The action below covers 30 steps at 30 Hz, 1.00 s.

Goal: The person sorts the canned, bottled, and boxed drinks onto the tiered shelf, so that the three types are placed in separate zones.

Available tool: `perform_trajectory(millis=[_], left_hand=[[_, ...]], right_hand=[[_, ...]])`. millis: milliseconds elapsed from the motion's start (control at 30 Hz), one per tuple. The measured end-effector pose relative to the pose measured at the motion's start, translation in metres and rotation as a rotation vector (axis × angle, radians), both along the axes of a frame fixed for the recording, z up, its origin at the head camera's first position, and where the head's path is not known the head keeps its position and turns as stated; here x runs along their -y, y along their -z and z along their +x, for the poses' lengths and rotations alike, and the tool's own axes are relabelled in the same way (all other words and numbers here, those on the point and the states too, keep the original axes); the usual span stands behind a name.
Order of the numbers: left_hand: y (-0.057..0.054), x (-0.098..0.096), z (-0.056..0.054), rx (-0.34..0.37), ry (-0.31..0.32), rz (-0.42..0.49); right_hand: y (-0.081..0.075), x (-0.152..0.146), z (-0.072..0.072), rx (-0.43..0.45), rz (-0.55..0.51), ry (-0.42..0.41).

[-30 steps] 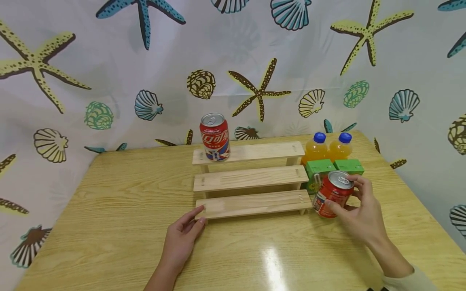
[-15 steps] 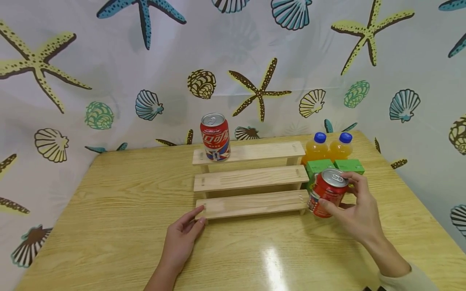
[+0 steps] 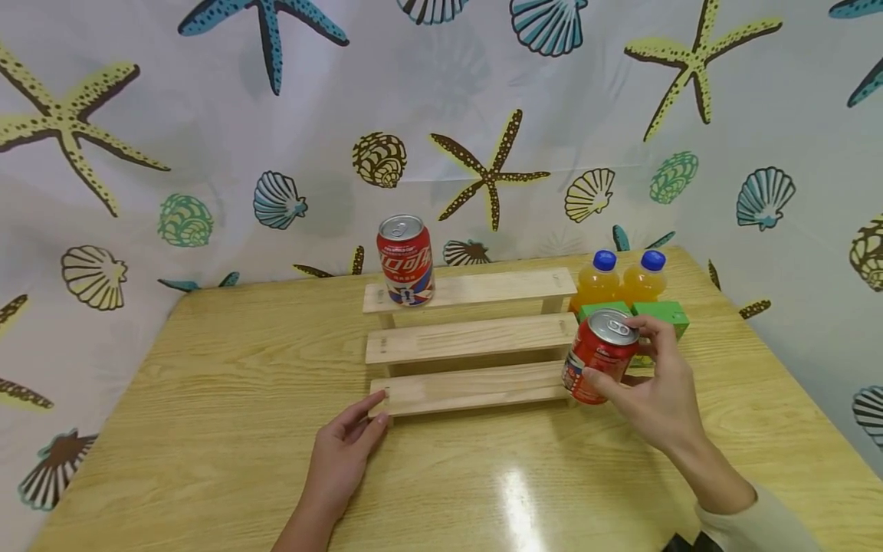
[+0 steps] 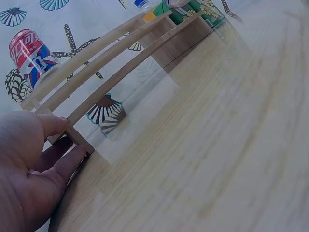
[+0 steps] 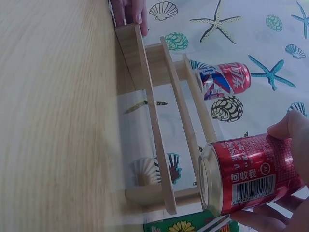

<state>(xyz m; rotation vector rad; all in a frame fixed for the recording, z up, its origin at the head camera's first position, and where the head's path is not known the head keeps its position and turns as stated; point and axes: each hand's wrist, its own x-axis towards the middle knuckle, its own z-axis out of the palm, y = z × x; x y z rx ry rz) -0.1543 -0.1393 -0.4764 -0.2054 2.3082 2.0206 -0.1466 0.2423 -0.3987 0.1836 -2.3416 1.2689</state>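
A three-step wooden shelf (image 3: 476, 337) stands on the table. My left hand (image 3: 343, 452) holds its front left corner, the index finger on the lowest step and the thumb against the front leg. My right hand (image 3: 658, 391) grips a red Coca-Cola can (image 3: 599, 357) by its side and upper rim. That can is tilted and held off the table by the shelf's right end, as the right wrist view shows its bare bottom. A second red cola can (image 3: 405, 261) stands upright on the left of the top step.
Two orange drink bottles (image 3: 598, 280) with blue caps stand right of the shelf. In front of them are two green cartons (image 3: 660, 313), one largely hidden by the held can. A shell-patterned cloth (image 3: 331, 115) hangs behind the table (image 3: 234, 399).
My right hand has carried the can left and slightly up, to the shelf's right end. My left hand stays on the shelf corner.
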Motion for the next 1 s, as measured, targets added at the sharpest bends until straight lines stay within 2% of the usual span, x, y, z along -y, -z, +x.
perform_trajectory(millis=[433,667,1000], left_hand=[[0.001,0.001,-0.001,0.002,0.008,0.017],[0.000,0.003,0.000,0.006,0.009,0.018],[-0.001,0.003,0.001,0.009,0.007,0.034]], right_hand=[[-0.010,0.015,-0.009,0.002,0.024,0.004],[-0.017,0.021,-0.019,0.001,0.037,0.033],[-0.023,0.030,-0.031,-0.013,0.015,0.023]])
